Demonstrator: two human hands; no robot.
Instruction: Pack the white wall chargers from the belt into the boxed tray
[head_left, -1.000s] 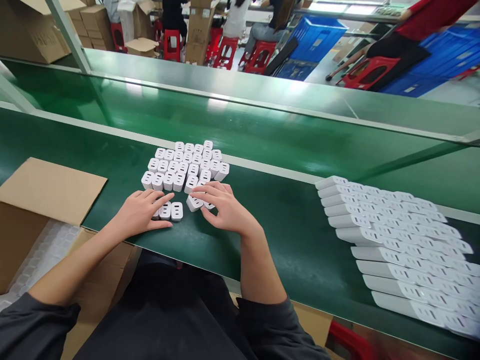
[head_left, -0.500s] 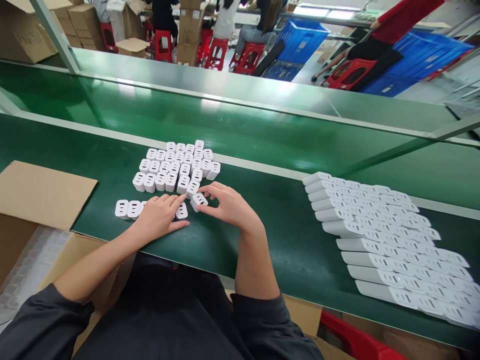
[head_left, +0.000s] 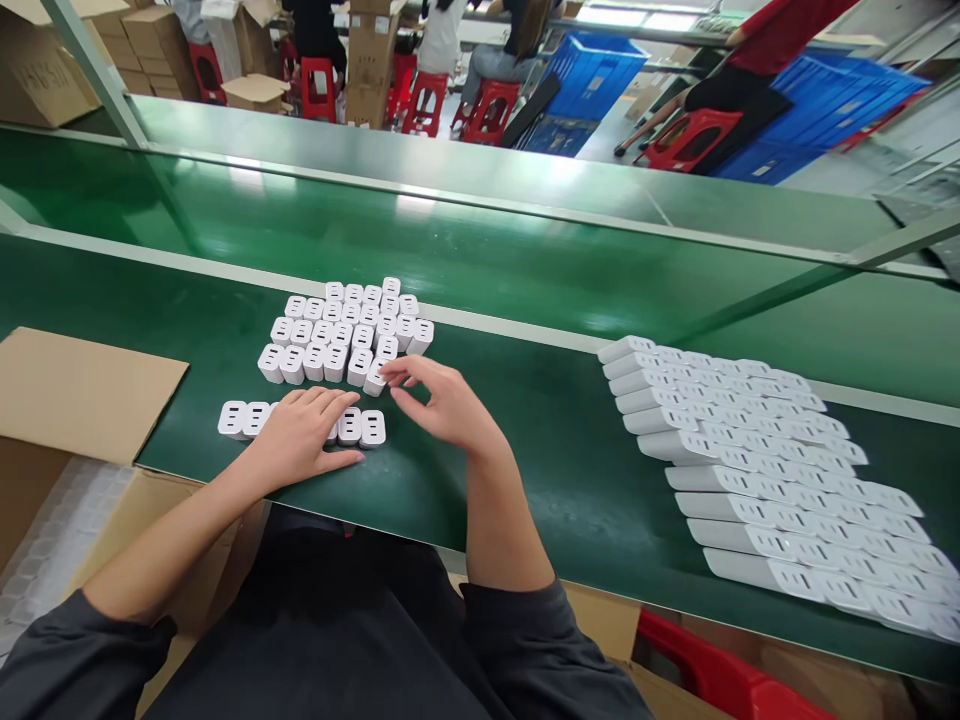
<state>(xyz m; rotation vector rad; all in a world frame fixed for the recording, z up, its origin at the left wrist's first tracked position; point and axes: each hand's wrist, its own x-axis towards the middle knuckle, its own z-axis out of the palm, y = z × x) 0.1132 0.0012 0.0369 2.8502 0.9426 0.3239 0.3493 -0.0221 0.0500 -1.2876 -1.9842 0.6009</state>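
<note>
Several white USB chargers stand in a short front row on the green bench, with the end charger [head_left: 373, 428] at its right. My left hand [head_left: 301, 436] lies over the middle of this row, fingers stretched out, hiding some of the chargers. Behind the row is a looser cluster of the same chargers [head_left: 322, 333], their slotted ends facing up. My right hand [head_left: 442, 402] is at the cluster's front right corner. Its fingertips reach over a slightly tilted charger [head_left: 374, 380], while the thumb is apart from it.
Many more white chargers [head_left: 720, 440] lie in slanted rows on the right. A cardboard flap [head_left: 86, 390] of an open box overlaps the bench at left. A raised ledge [head_left: 510, 338] runs behind the chargers. People on red stools [head_left: 491, 110] sit beyond, near blue crates [head_left: 596, 75].
The charger that my right hand held now stands at the right end of the front row. My right hand has let go and moved back to the cluster's corner charger.
</note>
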